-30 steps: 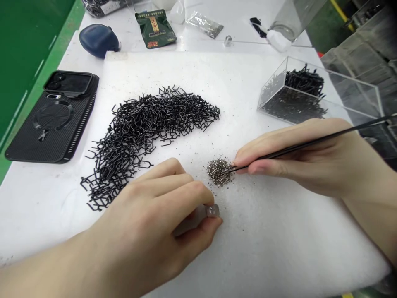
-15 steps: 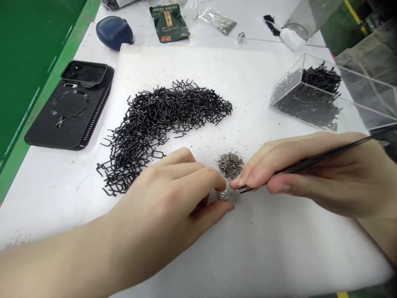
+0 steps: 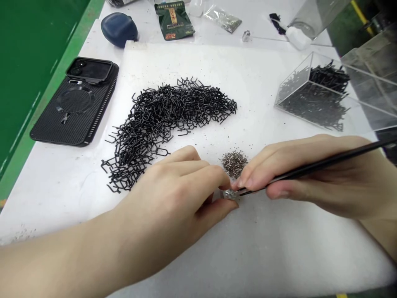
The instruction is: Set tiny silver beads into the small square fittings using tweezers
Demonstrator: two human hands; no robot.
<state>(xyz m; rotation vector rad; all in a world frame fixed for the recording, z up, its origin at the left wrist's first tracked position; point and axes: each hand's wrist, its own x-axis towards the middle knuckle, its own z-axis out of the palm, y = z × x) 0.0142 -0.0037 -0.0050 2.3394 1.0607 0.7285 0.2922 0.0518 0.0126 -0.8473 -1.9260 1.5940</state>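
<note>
My left hand (image 3: 182, 190) is closed, its thumb and forefinger pinching a small shiny, clear piece (image 3: 228, 193) against the white board. What kind of piece it is I cannot tell. In my right hand (image 3: 307, 174) is a pair of black tweezers (image 3: 322, 162), held like a pen. The tweezer tips meet the clear piece between my left fingertips. Just beyond both hands lies a small heap of tiny brownish metal bits (image 3: 235, 164). A curved pile of bent black pieces (image 3: 173, 107) spreads past my left knuckles.
A phone in a black case (image 3: 76, 101) lies at the left. Behind stand a dark blue rounded object (image 3: 118, 29), a green packet (image 3: 174, 20) and a clear bag (image 3: 222, 18). A clear box (image 3: 310, 97) holding black pieces is on the right.
The tweezer tips have moved left onto the clear piece, and the tweezers' shaft sits slightly lower. The whole view has shifted a little; my left hand keeps its pinch.
</note>
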